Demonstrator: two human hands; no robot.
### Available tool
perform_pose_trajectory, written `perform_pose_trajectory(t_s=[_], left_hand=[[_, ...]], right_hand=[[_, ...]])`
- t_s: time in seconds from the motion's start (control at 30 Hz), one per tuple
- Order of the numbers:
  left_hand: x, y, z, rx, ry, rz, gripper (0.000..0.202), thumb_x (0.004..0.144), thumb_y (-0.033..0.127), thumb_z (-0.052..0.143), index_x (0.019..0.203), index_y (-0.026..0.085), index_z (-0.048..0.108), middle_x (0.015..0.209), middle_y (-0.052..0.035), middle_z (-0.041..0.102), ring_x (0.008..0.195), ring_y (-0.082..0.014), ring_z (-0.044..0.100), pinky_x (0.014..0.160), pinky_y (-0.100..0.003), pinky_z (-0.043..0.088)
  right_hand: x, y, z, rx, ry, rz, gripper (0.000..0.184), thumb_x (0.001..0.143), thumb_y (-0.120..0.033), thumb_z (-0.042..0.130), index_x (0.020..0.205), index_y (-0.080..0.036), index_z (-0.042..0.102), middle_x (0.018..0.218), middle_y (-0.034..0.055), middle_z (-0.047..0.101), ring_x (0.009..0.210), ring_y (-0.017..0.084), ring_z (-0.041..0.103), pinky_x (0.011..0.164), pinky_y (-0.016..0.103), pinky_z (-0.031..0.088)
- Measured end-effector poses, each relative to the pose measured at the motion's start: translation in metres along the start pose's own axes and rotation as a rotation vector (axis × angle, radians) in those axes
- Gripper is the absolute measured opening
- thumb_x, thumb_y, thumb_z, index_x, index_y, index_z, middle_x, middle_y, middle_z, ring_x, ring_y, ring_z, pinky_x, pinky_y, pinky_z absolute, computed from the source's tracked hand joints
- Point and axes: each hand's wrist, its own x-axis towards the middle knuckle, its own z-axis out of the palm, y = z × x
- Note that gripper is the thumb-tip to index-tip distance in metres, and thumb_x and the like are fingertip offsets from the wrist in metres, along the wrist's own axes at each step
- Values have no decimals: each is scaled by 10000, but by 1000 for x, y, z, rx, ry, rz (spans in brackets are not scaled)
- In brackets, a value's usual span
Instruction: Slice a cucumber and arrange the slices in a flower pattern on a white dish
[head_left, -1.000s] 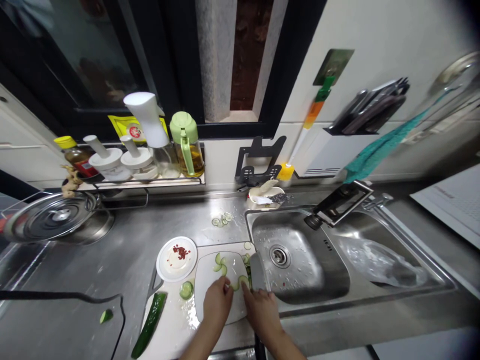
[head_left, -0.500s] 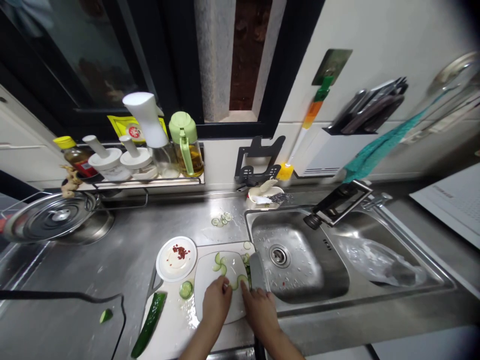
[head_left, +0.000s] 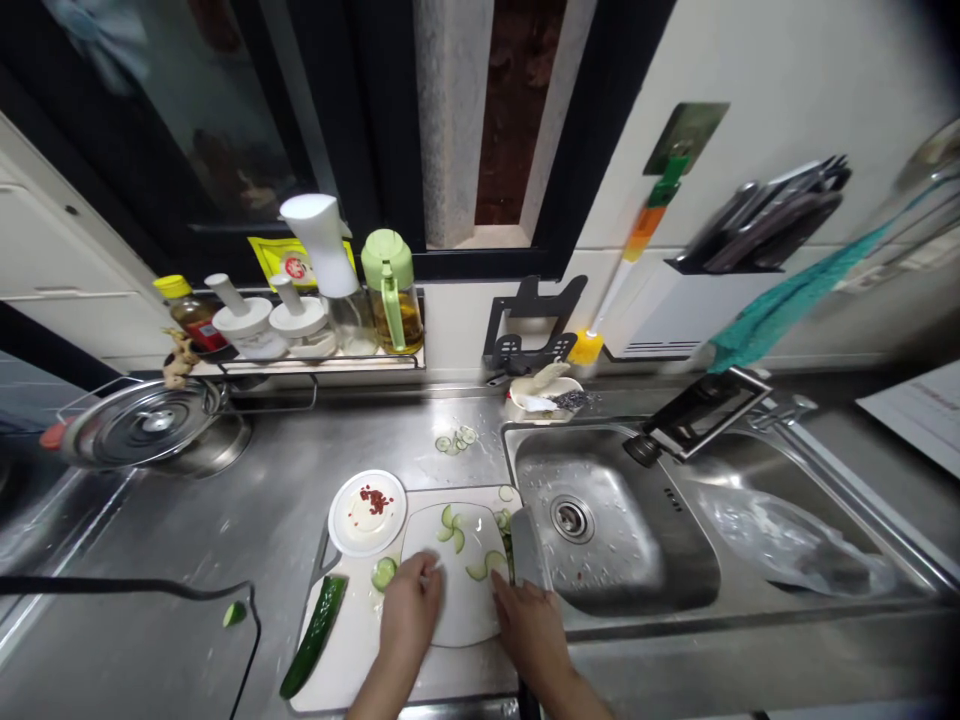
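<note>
A square white plate (head_left: 457,625) lies on the white cutting board (head_left: 360,640), with several pale green cucumber slices (head_left: 451,528) set on it. Over the plate's left edge is my left hand (head_left: 411,605), its fingers curled together; whatever they pinch is too small to make out. My right hand (head_left: 531,625) reaches over the right side of the plate, fingertips closed at a curved cucumber slice (head_left: 495,562). Beneath that hand lies a knife, its broad blade (head_left: 531,545) showing beyond the fingers. A cut cucumber piece (head_left: 385,573) sits beside my left hand.
A whole-looking length of cucumber (head_left: 315,635) rests at the board's left. A round white dish (head_left: 346,535) holds small red pieces. Thin slices (head_left: 456,440) lie on the steel counter. To the right is the sink (head_left: 622,560); at the back stands an oil bottle (head_left: 397,310).
My left hand has moved left, away from the middle of the plate towards its left edge. My right hand stays by the slices at the right. The view has shifted slightly.
</note>
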Motion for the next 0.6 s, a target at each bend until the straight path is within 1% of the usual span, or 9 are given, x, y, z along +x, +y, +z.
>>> perform_pose_trajectory(t_s=[0.07,0.1,0.17,0.23,0.3,0.37,0.47,0.6], left_hand=[[0,-19,-16,11,111,-40,286,812,327,499,973,168,674,879,-81,700,773,-205,633,752,-291,463],[0,-29,-23,31,146,-56,298,810,339,492,972,167,675,896,-87,701,810,-218,641,775,-301,471],[2,-45,-34,128,202,-81,331,817,349,463,979,161,681,925,-104,703,853,-241,648,815,-329,478],[3,-56,-39,222,224,-86,372,818,335,449,1043,145,675,1005,-122,697,926,-257,647,873,-343,470],[4,-61,-40,286,209,-86,403,827,310,430,1106,128,658,1070,-132,683,990,-260,638,917,-341,455],[4,-61,-40,317,177,-88,411,840,283,404,1120,115,653,1092,-138,678,1016,-255,632,938,-333,444],[4,-58,-39,327,147,-89,397,844,256,385,1081,106,666,1082,-146,684,1009,-254,634,932,-330,441],[3,-57,-41,306,155,-74,352,826,243,404,1022,127,673,1045,-128,697,995,-252,633,908,-325,442]], right_hand=[[-2,0,3,26,16,2,356,939,-158,406,1233,-242,590,954,96,725,953,280,636,757,402,375],[-3,-1,4,40,27,-3,347,941,-163,405,1214,-246,602,950,92,726,946,278,637,762,404,377],[-6,-3,6,67,44,-17,336,942,-167,405,1183,-252,622,948,87,726,941,275,638,772,404,384],[-8,-6,7,84,42,-29,330,939,-165,408,1160,-250,637,947,88,726,944,278,638,780,409,392],[-9,-9,6,87,25,-31,327,931,-160,418,1151,-250,643,950,91,726,959,288,635,794,420,398],[-10,-13,5,86,6,-30,334,925,-155,427,1164,-254,638,968,92,724,989,294,627,815,431,399],[-11,-18,1,89,-22,-31,344,931,-158,420,1192,-247,625,1000,91,721,1028,292,613,837,435,394],[-13,-20,-4,90,-60,-21,340,941,-166,416,1203,-232,622,1003,83,720,1034,280,609,858,428,384]])
